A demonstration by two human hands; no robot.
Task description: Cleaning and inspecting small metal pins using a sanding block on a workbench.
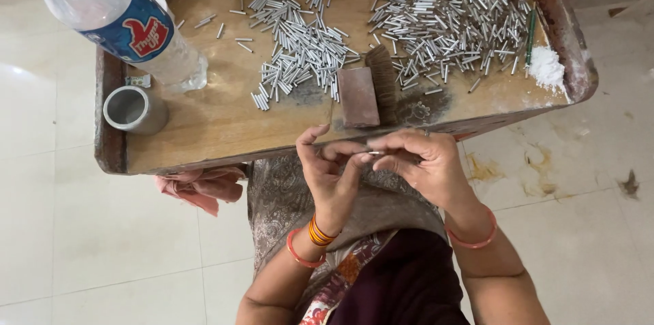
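Above pale floor tiles, just off the near edge of the wooden tabletop (225, 127), left hand (330, 172) and right hand (422, 165) pinch one small metal tube (375, 153) between them, its long axis lying left-right.

A plastic bottle (116, 15) lies tilted beside a grey cup (134, 110) on the wooden table (204, 127). White powder (547, 66) sits at its right edge, and a pink cloth (202, 187) hangs below.
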